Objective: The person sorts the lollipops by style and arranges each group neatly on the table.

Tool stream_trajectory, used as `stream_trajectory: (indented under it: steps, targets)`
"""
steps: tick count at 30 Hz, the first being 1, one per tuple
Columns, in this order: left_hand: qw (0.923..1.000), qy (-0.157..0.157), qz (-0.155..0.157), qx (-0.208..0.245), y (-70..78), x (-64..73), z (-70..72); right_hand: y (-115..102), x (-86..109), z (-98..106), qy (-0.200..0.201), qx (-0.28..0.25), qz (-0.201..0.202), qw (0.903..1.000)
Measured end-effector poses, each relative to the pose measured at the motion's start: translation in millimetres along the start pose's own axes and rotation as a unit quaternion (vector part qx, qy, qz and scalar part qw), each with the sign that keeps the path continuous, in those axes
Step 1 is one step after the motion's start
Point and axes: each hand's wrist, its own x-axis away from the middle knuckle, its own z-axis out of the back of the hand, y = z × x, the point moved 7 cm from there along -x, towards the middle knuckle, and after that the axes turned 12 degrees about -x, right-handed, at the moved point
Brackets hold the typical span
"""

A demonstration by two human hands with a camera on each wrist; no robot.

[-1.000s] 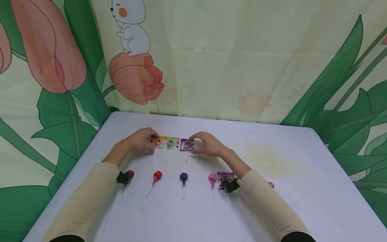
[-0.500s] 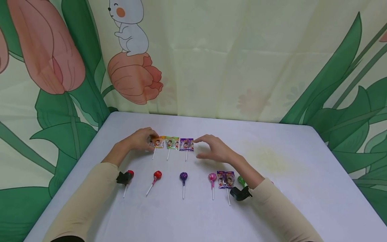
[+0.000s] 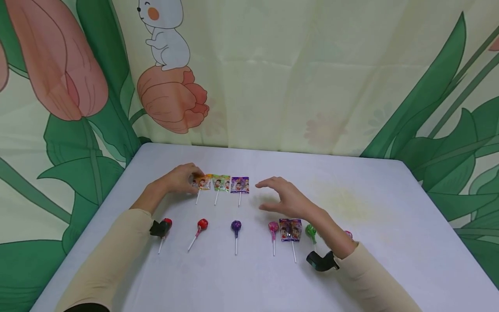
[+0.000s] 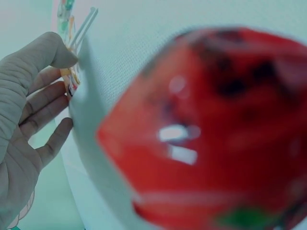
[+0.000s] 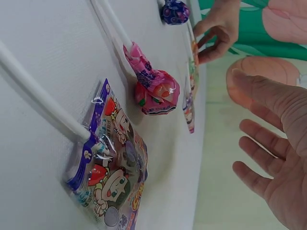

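My left hand pinches the left edge of an orange-wrapped flat lollipop at the back left of the table. Beside it, in a row, lie a green-wrapped flat lollipop and a purple-wrapped flat lollipop, sticks toward me. Thumb and fingers stand on both sides of the orange wrapper in the left wrist view, partly covering it. To the right of the purple one, apart from it, my right hand hovers with fingers spread and nothing held. A red ball lollipop looms large in the left wrist view.
A nearer row holds a red ball lollipop, a dark purple one, a pink one, a purple flat packet lollipop and a green one. Another pink one is partly hidden by my right forearm.
My right hand has let go of the purple-wrapped flat lollipop and drawn back to the right and nearer, uncovering the green ball lollipop. The left hand stays on the orange one.
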Motion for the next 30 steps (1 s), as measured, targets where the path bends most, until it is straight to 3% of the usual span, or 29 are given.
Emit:
stream_trajectory:
  steps: [15,30]
  targets:
    - [1.0,0.0,0.005,0.007,-0.2,0.8,-0.2,-5,27.8,9,0.025,-0.006,-0.002,0.9997]
    - [0.9998,0.011,-0.015,-0.005,1.1,0.7,0.9,-1,49.5,9,0.033,-0.017,-0.006,0.9993]
